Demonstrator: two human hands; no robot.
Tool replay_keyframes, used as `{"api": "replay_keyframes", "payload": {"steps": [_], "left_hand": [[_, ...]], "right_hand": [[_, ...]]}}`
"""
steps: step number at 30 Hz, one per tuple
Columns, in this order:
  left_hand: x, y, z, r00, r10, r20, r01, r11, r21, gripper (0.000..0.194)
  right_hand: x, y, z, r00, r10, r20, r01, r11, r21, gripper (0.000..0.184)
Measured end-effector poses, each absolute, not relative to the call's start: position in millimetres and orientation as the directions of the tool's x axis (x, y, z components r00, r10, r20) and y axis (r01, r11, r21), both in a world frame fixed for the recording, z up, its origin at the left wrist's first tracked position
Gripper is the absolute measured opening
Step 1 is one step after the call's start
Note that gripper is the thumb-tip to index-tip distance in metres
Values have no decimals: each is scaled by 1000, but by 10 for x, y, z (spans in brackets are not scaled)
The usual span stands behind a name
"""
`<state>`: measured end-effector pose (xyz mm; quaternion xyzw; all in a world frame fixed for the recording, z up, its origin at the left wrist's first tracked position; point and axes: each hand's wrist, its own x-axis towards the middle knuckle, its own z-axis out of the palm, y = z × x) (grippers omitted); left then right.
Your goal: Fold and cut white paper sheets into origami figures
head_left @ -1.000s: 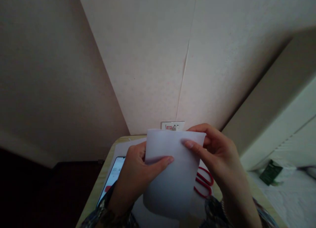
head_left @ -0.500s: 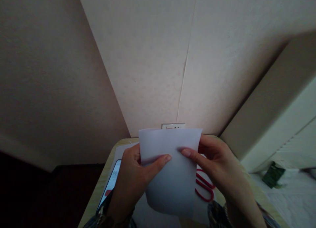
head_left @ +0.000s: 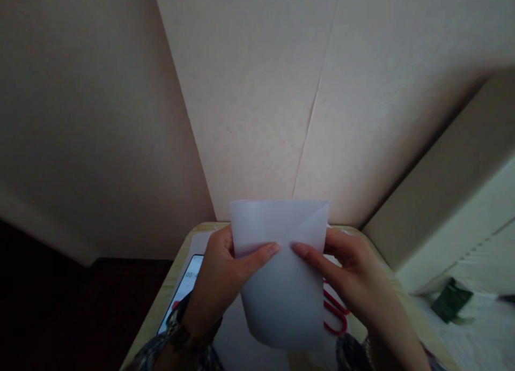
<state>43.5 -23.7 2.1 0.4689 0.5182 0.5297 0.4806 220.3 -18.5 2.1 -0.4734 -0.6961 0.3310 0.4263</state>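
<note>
Between my two hands a white sheet of paper (head_left: 284, 301) is held up over the table, its lower end curving. My left hand (head_left: 231, 272) grips its left side, thumb pressed on the front and fingers hidden behind. On the right side my right hand (head_left: 346, 264) pinches it likewise, the thumb tip close to the left one. A faint diagonal crease shows near the sheet's upper right corner. Partly covered by the paper and right hand are red looped handles (head_left: 337, 314), which look like those of scissors.
A phone (head_left: 183, 288) with a lit timer screen lies on more white paper at the left of the wooden table (head_left: 151, 325). The wall (head_left: 257, 119) rises right behind the table. At the far right, a dark green packet (head_left: 451, 301) rests on a pale surface.
The paper's top edge sits slightly higher and now hides the wall socket. The thumbs are a little closer together, and a diagonal crease shows at the upper right. The camera view has shifted slightly.
</note>
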Motion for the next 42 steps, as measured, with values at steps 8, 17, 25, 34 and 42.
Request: {"api": "replay_keyframes", "payload": {"steps": [8, 17, 25, 34, 42], "left_hand": [[408, -241, 51, -46, 999, -22, -4, 22, 1000, 18], [430, -285, 67, -85, 996, 10, 19, -9, 1000, 16], [419, -245, 55, -96, 995, 15, 11, -14, 1000, 22], [410, -237, 33, -76, 997, 6, 14, -5, 1000, 27], [374, -227, 15, -43, 999, 8, 20, -7, 1000, 24]], "right_hand": [[2229, -188, 57, -234, 928, 288, 395, 362, -844, 27], [2223, -186, 39, -198, 941, 274, 357, 329, -874, 27], [2214, -201, 57, -189, 937, 293, 386, 346, -855, 29], [2230, -210, 64, -218, 926, 309, 413, 374, -830, 32], [2218, -222, 90, -236, 907, 349, 452, 421, -787, 31]]}}
